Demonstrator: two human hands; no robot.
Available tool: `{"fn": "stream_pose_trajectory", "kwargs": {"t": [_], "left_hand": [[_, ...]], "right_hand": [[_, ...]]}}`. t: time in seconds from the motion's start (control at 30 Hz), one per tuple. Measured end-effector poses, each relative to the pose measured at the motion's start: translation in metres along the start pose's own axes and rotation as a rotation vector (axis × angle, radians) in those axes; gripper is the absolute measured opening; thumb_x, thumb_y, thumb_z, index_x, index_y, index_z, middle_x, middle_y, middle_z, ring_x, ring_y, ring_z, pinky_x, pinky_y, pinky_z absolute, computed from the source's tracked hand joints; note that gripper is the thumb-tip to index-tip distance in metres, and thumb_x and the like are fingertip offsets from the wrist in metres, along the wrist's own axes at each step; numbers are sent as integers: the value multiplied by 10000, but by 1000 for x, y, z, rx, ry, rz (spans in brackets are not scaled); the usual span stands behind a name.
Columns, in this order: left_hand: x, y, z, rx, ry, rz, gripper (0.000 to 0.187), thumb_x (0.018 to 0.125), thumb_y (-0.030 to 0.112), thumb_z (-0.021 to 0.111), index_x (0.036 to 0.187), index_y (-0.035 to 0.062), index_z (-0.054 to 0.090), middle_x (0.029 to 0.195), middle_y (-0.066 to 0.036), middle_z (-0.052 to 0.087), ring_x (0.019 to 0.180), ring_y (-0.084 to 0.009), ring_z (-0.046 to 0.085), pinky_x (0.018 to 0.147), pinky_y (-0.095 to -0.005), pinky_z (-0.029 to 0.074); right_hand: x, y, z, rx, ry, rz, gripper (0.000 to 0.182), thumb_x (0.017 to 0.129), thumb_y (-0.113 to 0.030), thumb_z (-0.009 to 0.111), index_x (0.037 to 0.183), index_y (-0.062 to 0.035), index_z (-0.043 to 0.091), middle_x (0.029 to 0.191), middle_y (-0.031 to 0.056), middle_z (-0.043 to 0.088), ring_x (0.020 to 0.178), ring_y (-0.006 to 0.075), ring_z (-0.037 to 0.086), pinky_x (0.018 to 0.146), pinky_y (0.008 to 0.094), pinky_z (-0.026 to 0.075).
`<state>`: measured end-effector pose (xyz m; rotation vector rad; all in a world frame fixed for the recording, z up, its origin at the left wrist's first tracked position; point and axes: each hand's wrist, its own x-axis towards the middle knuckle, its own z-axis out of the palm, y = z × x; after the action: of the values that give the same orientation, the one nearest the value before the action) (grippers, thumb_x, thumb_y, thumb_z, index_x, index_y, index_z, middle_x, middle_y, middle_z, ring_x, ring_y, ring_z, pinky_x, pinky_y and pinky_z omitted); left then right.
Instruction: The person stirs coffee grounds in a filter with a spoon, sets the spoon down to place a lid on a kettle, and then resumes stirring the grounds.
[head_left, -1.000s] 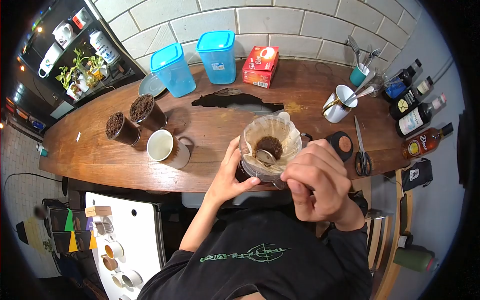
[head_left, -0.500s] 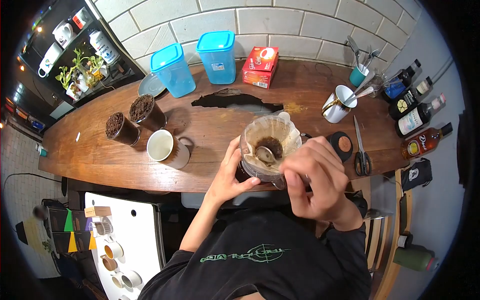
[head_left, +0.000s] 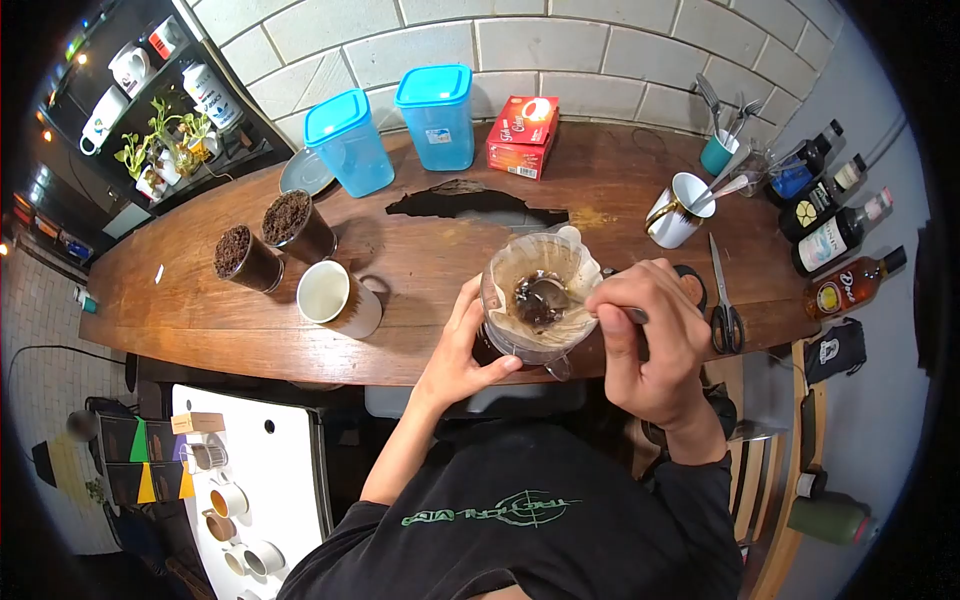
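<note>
My left hand (head_left: pixel 462 350) is wrapped round the lower left side of a glass coffee dripper, its thumb pointing right. A pale paper filter (head_left: pixel 507 310) lines the dripper, with dark wet coffee (head_left: pixel 537 303) at its bottom. My right hand (head_left: pixel 650 335) pinches the handle of a spoon (head_left: pixel 550 292) at the filter's right rim, and the spoon's bowl dips into the coffee. The vessel under the dripper is partly hidden by my left hand.
On the wooden table (head_left: pixel 440 300) stand a white mug (head_left: pixel 340 302), two glasses of dark grounds (head_left: pixel 250 262), two blue-lidded containers (head_left: pixel 437 125), a red box (head_left: pixel 522 138), a cup with spoons (head_left: pixel 676 215), scissors (head_left: pixel 725 310) and several bottles (head_left: pixel 832 235).
My right hand has moved slightly right, and the spoon's bowl has shifted up and right within the filter. My left hand keeps its hold.
</note>
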<state>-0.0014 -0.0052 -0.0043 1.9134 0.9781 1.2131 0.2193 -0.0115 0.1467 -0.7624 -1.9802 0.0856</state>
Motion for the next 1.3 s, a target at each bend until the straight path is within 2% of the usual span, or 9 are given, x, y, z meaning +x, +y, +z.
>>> {"fn": "stream_pose_trajectory", "kwargs": {"t": [0.17,0.37,0.53,0.77,1.03,1.13,1.3], "left_hand": [[-2,-2,1,8,-1,-13,821,786,393,794,1420,-4,456,1525,-244,361,1414,-425,379,1147,-494,338],[-3,0,-1,8,-4,-34,830,785,394,794,1423,-10,450,1526,-245,359,1416,-424,377,1151,-491,333],[-4,-2,0,-5,-20,-59,855,783,396,797,1435,-22,437,1531,-253,353,1422,-426,371,1155,-492,328],[-5,-5,0,15,-14,-60,874,777,408,803,1439,-26,434,1533,-272,349,1430,-439,358,1162,-498,318],[-6,-6,0,24,-10,-67,876,777,424,798,1433,-33,441,1529,-272,353,1438,-440,342,1165,-499,311],[-5,-3,0,20,-24,-91,889,773,432,799,1435,-41,439,1532,-274,349,1441,-441,338,1168,-498,306],[-8,-8,0,24,-27,-120,911,767,438,802,1443,-47,432,1547,-295,335,1466,-451,299,1182,-503,282]], "right_hand": [[0,0,-4,-26,41,-15,58,900,-15,646,912,-22,589,786,91,618,677,281,592,654,378,427],[-4,-2,0,57,-105,-20,85,881,-1,655,934,-8,590,778,108,598,691,305,588,669,391,435],[-3,-6,-10,92,-19,-68,96,873,5,664,938,-8,595,820,101,643,674,268,602,651,384,440],[-5,4,-2,83,-88,-32,84,885,-6,660,928,-10,588,797,87,618,674,273,583,667,378,435],[-4,2,-10,96,30,-87,62,907,-26,645,931,-13,590,792,91,634,650,262,592,636,371,440],[-5,-4,-12,189,-34,-124,78,887,-25,661,913,-21,587,794,84,626,665,274,597,640,376,448],[-4,3,-5,147,-111,-87,96,873,-31,677,912,-25,589,806,84,608,706,283,597,648,393,450]]}}
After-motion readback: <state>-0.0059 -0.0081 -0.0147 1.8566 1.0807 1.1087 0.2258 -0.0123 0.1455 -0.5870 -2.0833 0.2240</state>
